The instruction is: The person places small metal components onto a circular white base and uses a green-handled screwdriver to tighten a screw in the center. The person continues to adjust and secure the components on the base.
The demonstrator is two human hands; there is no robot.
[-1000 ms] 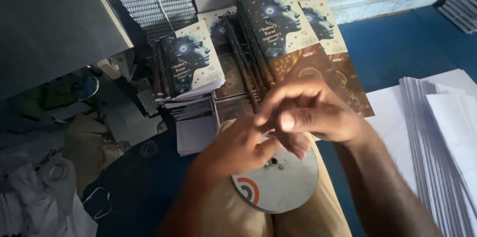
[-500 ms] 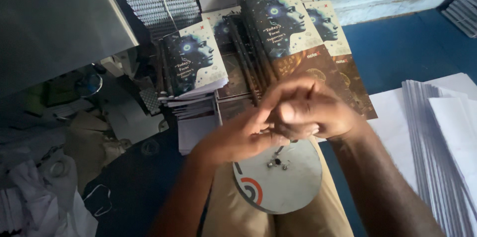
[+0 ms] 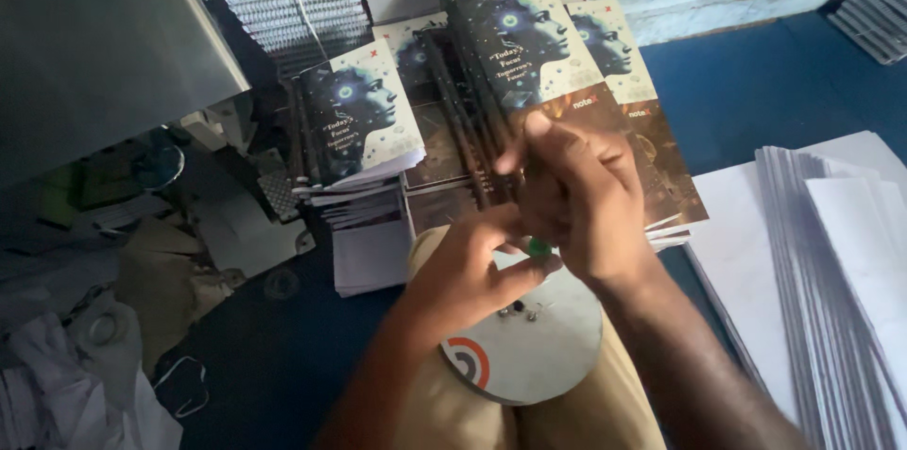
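In the middle of the frame both hands meet over a round grey disc (image 3: pixel 529 356) that rests on the person's lap. The left hand (image 3: pixel 472 271) and the right hand (image 3: pixel 581 200) have their fingers narrow, pinching together a small green piece (image 3: pixel 539 247). Stacks of notebooks (image 3: pixel 364 119) lie just above the hands, and piled white paper sheets (image 3: pixel 831 252) lie at right.

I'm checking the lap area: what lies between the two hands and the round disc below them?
Head view: small dark bits lie on the disc under the hands; otherwise bare.
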